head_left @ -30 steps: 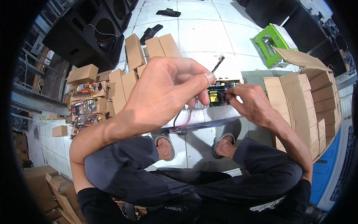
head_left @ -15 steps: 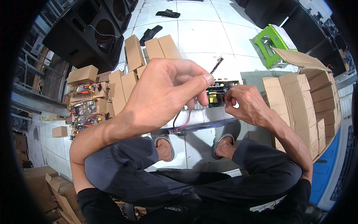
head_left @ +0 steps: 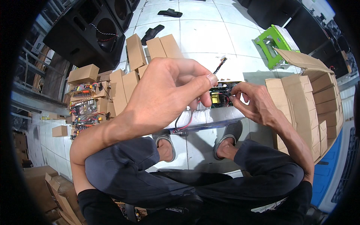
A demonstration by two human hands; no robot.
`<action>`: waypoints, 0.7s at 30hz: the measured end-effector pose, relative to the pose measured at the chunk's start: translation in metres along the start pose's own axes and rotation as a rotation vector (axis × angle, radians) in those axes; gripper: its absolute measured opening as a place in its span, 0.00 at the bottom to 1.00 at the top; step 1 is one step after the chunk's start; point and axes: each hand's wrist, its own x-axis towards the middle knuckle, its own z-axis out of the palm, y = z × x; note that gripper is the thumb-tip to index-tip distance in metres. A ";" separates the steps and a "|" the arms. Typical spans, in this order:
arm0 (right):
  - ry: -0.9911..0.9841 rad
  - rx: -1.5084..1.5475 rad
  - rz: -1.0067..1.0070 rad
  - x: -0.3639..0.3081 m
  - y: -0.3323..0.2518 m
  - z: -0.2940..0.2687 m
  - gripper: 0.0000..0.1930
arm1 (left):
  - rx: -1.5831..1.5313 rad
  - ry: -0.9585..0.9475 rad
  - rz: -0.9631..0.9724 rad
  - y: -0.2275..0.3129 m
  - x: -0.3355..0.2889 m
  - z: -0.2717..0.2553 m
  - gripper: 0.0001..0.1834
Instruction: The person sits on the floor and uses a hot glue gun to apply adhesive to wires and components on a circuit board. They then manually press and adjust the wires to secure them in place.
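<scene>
My left hand [head_left: 168, 88] is closed in a pinch on a twisted wire bundle [head_left: 220, 66], whose small white plug end points up and away from me. Behind its fingers lies a circuit board [head_left: 221, 90] with a yellow transformer [head_left: 215, 98] and dark parts, partly covered by the hand. Under the board is a block wrapped in whitish plastic [head_left: 210, 116]. Red and black wires [head_left: 190, 120] hang over its near side. At the board's right end is my right hand [head_left: 257, 103], thumb and forefinger apart beside the wires there; whether they touch a wire is unclear.
Small brown boxes [head_left: 135, 52] and several circuit boards [head_left: 83, 107] sit on the left. An open carton [head_left: 292, 101] of boxes stands at right, beyond it a green stool [head_left: 270, 47]. Black speaker cabinets [head_left: 80, 37] fill the far left; black slippers [head_left: 152, 33] lie ahead.
My right hand's curled thumb and forefinger have spread apart at the board's right end, and the hand has turned slightly. My left hand keeps its pinch on the wire bundle, almost still.
</scene>
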 end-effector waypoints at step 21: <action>-0.056 -0.231 -0.239 0.001 0.011 0.007 0.07 | 0.004 -0.011 0.019 -0.001 0.002 0.001 0.12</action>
